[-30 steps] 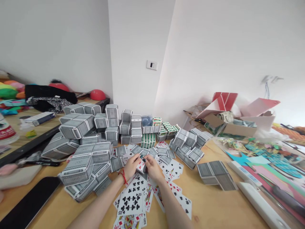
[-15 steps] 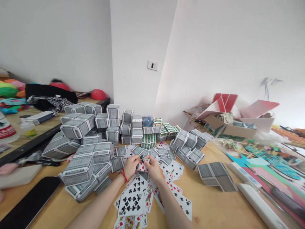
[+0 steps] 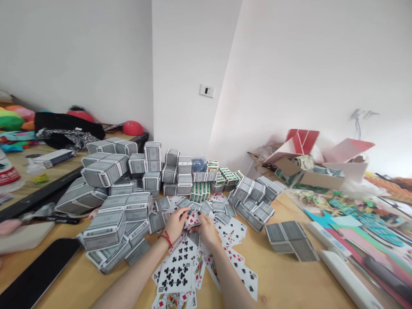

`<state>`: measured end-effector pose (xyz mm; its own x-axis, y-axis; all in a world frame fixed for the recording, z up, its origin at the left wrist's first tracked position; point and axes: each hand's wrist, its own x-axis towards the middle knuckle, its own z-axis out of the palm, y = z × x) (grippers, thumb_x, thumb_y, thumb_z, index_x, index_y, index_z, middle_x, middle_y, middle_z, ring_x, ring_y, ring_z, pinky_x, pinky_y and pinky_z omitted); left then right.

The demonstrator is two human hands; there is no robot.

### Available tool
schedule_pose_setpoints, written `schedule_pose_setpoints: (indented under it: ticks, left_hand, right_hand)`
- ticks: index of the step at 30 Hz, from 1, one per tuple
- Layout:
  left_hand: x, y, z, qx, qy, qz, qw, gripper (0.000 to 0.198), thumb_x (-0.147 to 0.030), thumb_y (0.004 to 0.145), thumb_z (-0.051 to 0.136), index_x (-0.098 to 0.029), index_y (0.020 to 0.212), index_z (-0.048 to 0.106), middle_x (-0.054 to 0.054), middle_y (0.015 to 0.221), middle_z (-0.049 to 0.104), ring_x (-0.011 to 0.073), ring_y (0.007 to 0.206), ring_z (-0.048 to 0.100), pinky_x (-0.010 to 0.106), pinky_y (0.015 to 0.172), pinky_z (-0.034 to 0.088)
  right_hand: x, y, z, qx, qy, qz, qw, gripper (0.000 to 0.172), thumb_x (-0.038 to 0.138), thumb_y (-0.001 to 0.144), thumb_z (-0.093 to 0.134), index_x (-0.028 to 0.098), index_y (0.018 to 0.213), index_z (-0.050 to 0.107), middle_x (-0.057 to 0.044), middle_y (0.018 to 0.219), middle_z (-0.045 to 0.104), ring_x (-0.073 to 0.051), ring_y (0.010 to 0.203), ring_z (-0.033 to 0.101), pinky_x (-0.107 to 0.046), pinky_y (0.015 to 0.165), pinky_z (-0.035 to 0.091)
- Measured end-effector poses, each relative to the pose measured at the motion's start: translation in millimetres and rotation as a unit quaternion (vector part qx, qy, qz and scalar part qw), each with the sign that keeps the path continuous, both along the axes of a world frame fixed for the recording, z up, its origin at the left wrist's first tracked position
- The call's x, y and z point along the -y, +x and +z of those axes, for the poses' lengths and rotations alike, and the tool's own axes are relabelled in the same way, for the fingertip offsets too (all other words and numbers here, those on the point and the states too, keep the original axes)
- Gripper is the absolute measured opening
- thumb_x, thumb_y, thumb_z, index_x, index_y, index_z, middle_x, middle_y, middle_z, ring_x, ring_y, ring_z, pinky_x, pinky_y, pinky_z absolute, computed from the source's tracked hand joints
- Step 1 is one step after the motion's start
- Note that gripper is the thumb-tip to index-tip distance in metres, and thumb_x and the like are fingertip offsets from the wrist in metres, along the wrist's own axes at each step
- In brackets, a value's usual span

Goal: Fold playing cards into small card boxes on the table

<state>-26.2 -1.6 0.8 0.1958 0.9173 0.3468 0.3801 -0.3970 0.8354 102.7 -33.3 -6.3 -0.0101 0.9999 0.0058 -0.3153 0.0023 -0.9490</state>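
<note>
Between my two hands is a playing card (image 3: 192, 219) with red heart pips, its face turned up toward me. My left hand (image 3: 176, 224), with a red string bracelet at the wrist, grips its left side. On the right side my right hand (image 3: 207, 229) pinches it, thumb on top. Whether more than one card is held I cannot make out. Loose face-up cards, among them a ten of clubs (image 3: 175, 272), lie spread under and in front of my hands. Beyond them stand blocks folded from grey-backed cards (image 3: 152, 182).
At left rise more card blocks (image 3: 107, 225), beside a black phone-like slab (image 3: 40, 274). To the right sit a flat folded card piece (image 3: 291, 238), a white power strip (image 3: 331, 240) and coloured paper (image 3: 360, 257). Open cardboard boxes (image 3: 309, 176) stand at back right.
The card's heart face now shows more openly between my hands, and my fingers have shifted to its edges. The camera view has moved slightly.
</note>
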Motion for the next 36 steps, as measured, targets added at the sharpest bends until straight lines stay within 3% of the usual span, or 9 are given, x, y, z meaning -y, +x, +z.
schedule_pose_setpoints:
  ticks: [4,7,11,20,26,29,32,34,36]
  left_hand:
    - [3.0,1.0,1.5,0.0,0.005,-0.016,1.0,0.025,-0.025,0.079,0.042,-0.02,0.093,0.062,0.005,0.097,0.066,0.0195,0.089,0.061,0.034,0.079,0.048]
    - [5.6,1.7,3.2,0.012,0.008,-0.025,1.0,0.024,-0.023,0.078,0.042,-0.021,0.094,0.059,0.004,0.094,0.067,0.0186,0.086,0.061,0.032,0.077,0.048]
    - [6.6,2.0,2.6,0.029,-0.013,-0.024,0.999,0.021,-0.026,0.079,0.042,-0.02,0.094,0.056,0.004,0.09,0.066,0.0183,0.083,0.062,0.032,0.075,0.048]
    - [10.0,2.5,-1.6,0.068,-0.054,-0.031,0.996,0.018,-0.031,0.082,0.04,-0.021,0.093,0.048,0.003,0.086,0.064,0.017,0.077,0.062,0.03,0.068,0.05]
    - [10.7,1.1,4.4,0.071,-0.005,0.067,0.995,0.012,-0.032,0.08,0.041,-0.021,0.084,0.043,0.0,0.072,0.057,0.0166,0.068,0.059,0.031,0.065,0.047]
    - [11.1,-1.2,10.5,0.05,0.01,0.102,0.993,0.012,-0.033,0.078,0.043,-0.021,0.079,0.042,0.0,0.069,0.057,0.0178,0.067,0.059,0.03,0.062,0.046]
    - [16.1,-3.4,18.6,0.013,0.039,0.055,0.998,0.007,-0.028,0.076,0.045,-0.021,0.076,0.046,0.004,0.081,0.062,0.0192,0.078,0.059,0.031,0.07,0.046]
    - [21.2,-4.1,23.4,-0.004,0.073,-0.031,0.997,0.007,-0.019,0.073,0.046,-0.021,0.066,0.045,0.006,0.107,0.06,0.0206,0.099,0.055,0.033,0.084,0.042]
    - [25.5,-4.1,26.1,-0.018,0.084,-0.098,0.992,0.012,-0.013,0.068,0.047,-0.021,0.061,0.041,0.006,0.12,0.054,0.0215,0.11,0.049,0.034,0.089,0.04]
  right_hand:
    - [-0.1,4.6,1.9,-0.053,-0.03,-0.007,0.998,0.028,0.048,0.074,0.051,0.022,0.08,0.057,-0.005,0.076,0.061,-0.021,0.069,0.058,-0.035,0.056,0.049]
    - [3.8,7.1,8.5,-0.095,-0.052,0.066,0.992,0.031,0.048,0.073,0.054,0.021,0.089,0.056,-0.006,0.083,0.063,-0.021,0.074,0.059,-0.037,0.06,0.05]
    - [7.8,5.4,14.2,-0.145,-0.065,0.146,0.976,0.033,0.048,0.077,0.05,0.018,0.087,0.057,-0.006,0.078,0.064,-0.021,0.074,0.061,-0.04,0.064,0.05]
    - [1.7,4.3,10.9,-0.134,-0.086,0.132,0.978,0.037,0.051,0.078,0.047,0.017,0.085,0.06,-0.005,0.068,0.062,-0.019,0.068,0.06,-0.037,0.062,0.051]
    - [1.6,6.5,16.0,-0.136,-0.097,0.153,0.974,0.051,0.056,0.08,0.035,0.013,0.083,0.063,-0.01,0.069,0.063,-0.02,0.065,0.059,-0.036,0.059,0.049]
    - [1.8,5.3,15.6,-0.15,-0.084,0.125,0.977,0.049,0.055,0.08,0.036,0.013,0.085,0.062,-0.01,0.072,0.063,-0.019,0.065,0.059,-0.034,0.058,0.049]
    - [2.2,0.3,12.5,-0.129,-0.051,0.049,0.989,0.04,0.053,0.077,0.044,0.017,0.085,0.059,-0.007,0.071,0.062,-0.019,0.065,0.058,-0.031,0.055,0.048]
    - [2.9,-3.5,10.2,-0.1,-0.023,-0.009,0.995,0.03,0.049,0.074,0.052,0.02,0.08,0.056,-0.003,0.068,0.06,-0.018,0.064,0.057,-0.029,0.052,0.046]
    - [3.5,-6.1,8.8,-0.07,-0.01,-0.048,0.996,0.024,0.046,0.073,0.056,0.022,0.074,0.053,0.0,0.064,0.055,-0.016,0.058,0.055,-0.026,0.049,0.044]
